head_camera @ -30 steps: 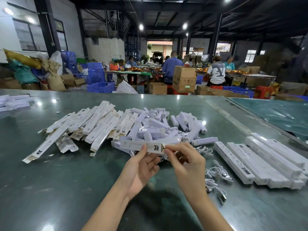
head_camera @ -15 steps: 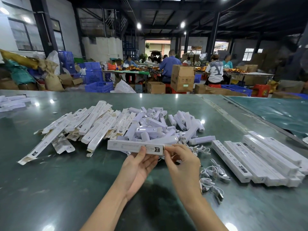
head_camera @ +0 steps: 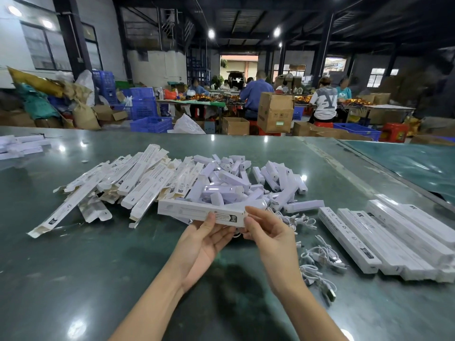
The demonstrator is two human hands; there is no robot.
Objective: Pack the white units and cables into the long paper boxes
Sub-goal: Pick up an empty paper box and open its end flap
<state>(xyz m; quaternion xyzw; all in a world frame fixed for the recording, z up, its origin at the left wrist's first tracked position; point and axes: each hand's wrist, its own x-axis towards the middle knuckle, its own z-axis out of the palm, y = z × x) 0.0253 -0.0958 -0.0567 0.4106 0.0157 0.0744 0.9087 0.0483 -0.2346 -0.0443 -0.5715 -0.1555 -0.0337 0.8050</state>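
Observation:
A long white paper box (head_camera: 192,211) lies level above the green table, held from below by my left hand (head_camera: 204,239) near its right end. My right hand (head_camera: 269,233) pinches that right end with thumb and fingers. Behind it lies a heap of white units (head_camera: 236,183). To the left spreads a pile of flat, unfilled paper boxes (head_camera: 128,180). Coiled white cables (head_camera: 317,262) lie on the table right of my right hand. Several closed boxes (head_camera: 394,239) sit side by side at the right.
More white boxes (head_camera: 22,146) lie at the far left edge of the table (head_camera: 73,279). Beyond the table stand blue crates (head_camera: 150,124), cardboard cartons (head_camera: 275,112) and people working at other benches. A second green table (head_camera: 406,163) adjoins at the right.
The box has risen slightly and shifted left in my hands. My right hand has moved from the flap area to pinch the box's right end.

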